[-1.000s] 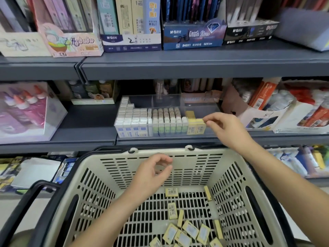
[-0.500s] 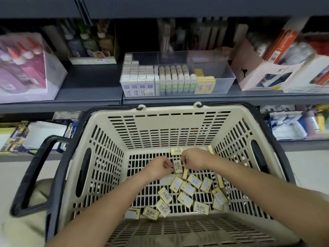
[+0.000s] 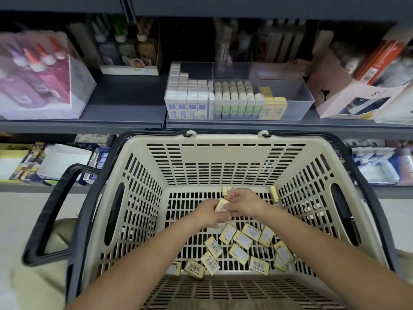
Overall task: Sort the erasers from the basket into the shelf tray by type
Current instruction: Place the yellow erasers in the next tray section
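In a stationery aisle, a beige basket sits before a grey shelf. Inside it, the left hand pinches a yellow eraser. The right hand curls against it, its grip unclear. Loose erasers litter the basket floor, and the clear shelf tray holds sorted rows.

Dark grey shelves of stationery above a pale floor.
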